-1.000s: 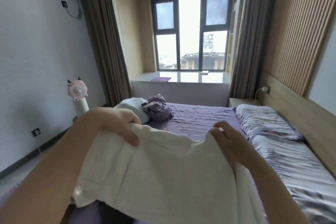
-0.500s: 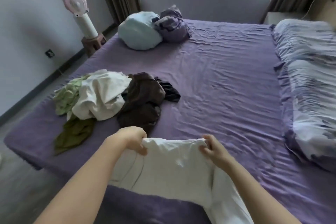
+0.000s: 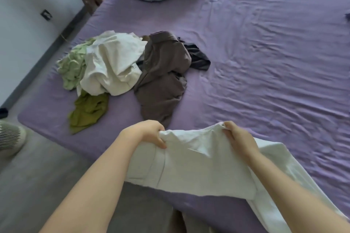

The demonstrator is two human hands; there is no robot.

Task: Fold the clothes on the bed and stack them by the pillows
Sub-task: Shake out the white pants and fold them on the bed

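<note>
White garment point(image 3: 200, 162) stretched between grips; left hand point(image 3: 149, 133) and right hand point(image 3: 239, 139) each clench top edge; above bed point(image 3: 265, 62).

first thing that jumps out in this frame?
The white garment stretched between both hands at the near edge of the purple bed; left hand and right hand each have a grip on its top edge. Behind the left hand, the unfolded pile: green, cream and brown clothes.

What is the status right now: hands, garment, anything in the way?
Left hand and right hand both grip white cloth garment. Garment unfolded at bed's near edge. Crumpled clothes pile lies beyond, apart.
</note>
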